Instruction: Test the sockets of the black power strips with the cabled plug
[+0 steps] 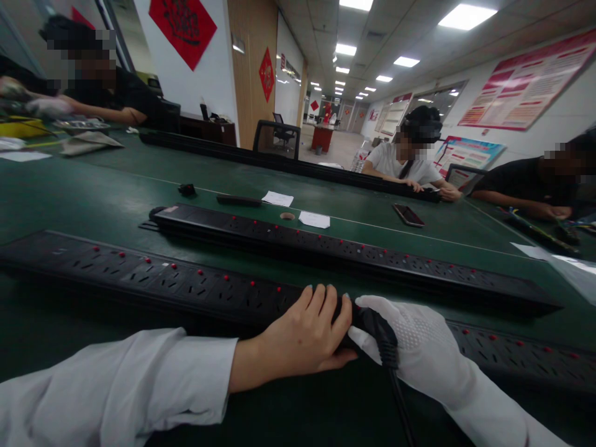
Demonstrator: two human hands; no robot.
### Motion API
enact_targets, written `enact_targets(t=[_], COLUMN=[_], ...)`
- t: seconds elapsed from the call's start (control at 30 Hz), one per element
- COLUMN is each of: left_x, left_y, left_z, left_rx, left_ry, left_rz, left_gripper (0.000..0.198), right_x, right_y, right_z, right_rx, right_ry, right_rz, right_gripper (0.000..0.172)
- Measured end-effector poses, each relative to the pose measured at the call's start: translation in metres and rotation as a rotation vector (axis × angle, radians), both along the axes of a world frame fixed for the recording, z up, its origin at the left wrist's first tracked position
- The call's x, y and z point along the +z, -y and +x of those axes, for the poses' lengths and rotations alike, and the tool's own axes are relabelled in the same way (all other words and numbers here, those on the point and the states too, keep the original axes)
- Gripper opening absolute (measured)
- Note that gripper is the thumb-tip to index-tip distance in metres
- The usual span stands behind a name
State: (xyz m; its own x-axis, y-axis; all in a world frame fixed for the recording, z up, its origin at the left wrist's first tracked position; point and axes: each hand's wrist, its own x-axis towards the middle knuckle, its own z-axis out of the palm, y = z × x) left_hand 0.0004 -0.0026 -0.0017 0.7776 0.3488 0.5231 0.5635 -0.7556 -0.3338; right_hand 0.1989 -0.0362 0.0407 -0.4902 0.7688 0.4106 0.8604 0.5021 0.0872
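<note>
A long black power strip (pixel 186 282) with red buttons and rows of sockets runs across the green table in front of me. My left hand (pixel 305 332), bare, is closed over its middle, with the fingers over the far edge and the thumb on the near side. Close beside it, my right hand (pixel 419 341) in a white dotted glove grips a black plug (pixel 379 326) against the strip's top face. From the plug a black cord (pixel 399 400) hangs down toward me. The plug's pins are hidden, so I cannot tell how deep it sits.
Beyond lies a second power strip (pixel 326 245). Farther off are paper slips (pixel 315 219), a phone (pixel 408 215), a small black part (pixel 187 190) and a long black housing (pixel 279 162). Several people sit around the green table (pixel 116 186), one handling that housing's right end.
</note>
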Motion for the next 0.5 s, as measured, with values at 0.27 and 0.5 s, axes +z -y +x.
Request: enact_targets(t=[0.27, 0.5], left_x=[0.001, 0.0034], left_y=[-0.0006, 0.0015], left_z=[-0.0003, -0.0009], left_rx=[-0.01, -0.005], left_ry=[-0.01, -0.007], left_rz=[-0.013, -0.096], left_gripper=[0.063, 0.063], right_x=[0.0023, -0.0003], right_y=[-0.0027, -0.0078], right_z=[-0.003, -0.004], right_rx=[-0.063, -0.068], right_ry=[0.02, 0.048], right_rz=[-0.081, -0.04], right_gripper=[0.031, 0.027])
